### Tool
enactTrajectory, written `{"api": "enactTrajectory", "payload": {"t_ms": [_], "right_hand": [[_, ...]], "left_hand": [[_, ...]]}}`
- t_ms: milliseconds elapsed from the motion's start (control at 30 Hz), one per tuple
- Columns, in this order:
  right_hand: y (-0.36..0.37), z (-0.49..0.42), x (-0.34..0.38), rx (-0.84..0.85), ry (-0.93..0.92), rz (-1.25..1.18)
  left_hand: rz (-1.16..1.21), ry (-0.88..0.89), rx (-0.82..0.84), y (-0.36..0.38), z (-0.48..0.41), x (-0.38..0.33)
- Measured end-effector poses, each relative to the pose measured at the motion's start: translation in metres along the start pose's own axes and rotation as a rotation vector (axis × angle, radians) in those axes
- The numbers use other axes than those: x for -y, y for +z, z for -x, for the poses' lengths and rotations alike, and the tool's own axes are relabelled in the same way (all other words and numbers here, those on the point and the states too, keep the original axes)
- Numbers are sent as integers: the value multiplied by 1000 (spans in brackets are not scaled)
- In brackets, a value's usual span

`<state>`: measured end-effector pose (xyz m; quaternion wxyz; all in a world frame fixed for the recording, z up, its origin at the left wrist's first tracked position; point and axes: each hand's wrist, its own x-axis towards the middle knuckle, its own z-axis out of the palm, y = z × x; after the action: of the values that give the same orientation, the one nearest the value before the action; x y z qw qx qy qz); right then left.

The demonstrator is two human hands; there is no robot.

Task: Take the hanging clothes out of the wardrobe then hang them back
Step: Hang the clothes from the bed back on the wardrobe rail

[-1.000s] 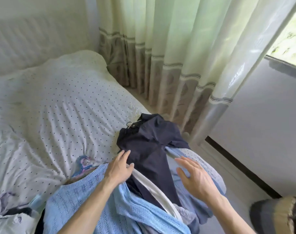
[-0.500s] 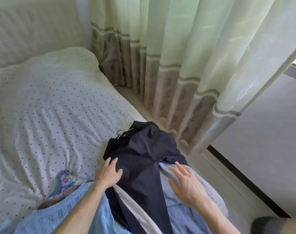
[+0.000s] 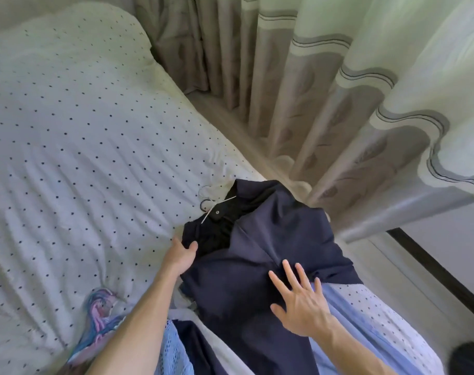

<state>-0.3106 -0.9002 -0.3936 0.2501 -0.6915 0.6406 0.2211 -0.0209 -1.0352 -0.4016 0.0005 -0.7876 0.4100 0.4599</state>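
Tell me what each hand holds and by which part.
The left hand pinches the navy shirt by its side edge below the collar, thumb on top. The right hand holds nothing; it lies flat on the shirt.

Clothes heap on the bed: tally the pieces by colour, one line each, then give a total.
Dark navy: 1, the collared top
Light blue: 2, the knit and the eyelet piece
White: 1, the band
Total: 4 that can be told apart; more may lie underneath.
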Motion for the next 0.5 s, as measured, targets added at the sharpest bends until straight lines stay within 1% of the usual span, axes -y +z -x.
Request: {"api": "enactTrajectory", "payload": {"t_ms": [100, 167, 233, 267, 333, 400, 500], "right_hand": [[24, -5, 1, 63, 30, -24], [18, -4, 5, 70, 35, -32], [7, -5, 6, 37, -10, -76], [3, -3, 4, 66, -7, -98], [-7, 3, 3, 105, 25, -188], [-19, 16, 5, 100, 55, -319], [-43, 49, 0, 40, 84, -529]], "left_hand": [[66, 9, -16, 9, -13, -4], [109, 24, -63, 13, -10, -10], [149, 50, -119, 12, -2, -16], [162, 63, -143, 10, 4, -18], [188, 87, -170, 5, 19, -23], [207, 124, -187, 1, 42, -30], [230, 207, -210, -6, 87, -47]]}}
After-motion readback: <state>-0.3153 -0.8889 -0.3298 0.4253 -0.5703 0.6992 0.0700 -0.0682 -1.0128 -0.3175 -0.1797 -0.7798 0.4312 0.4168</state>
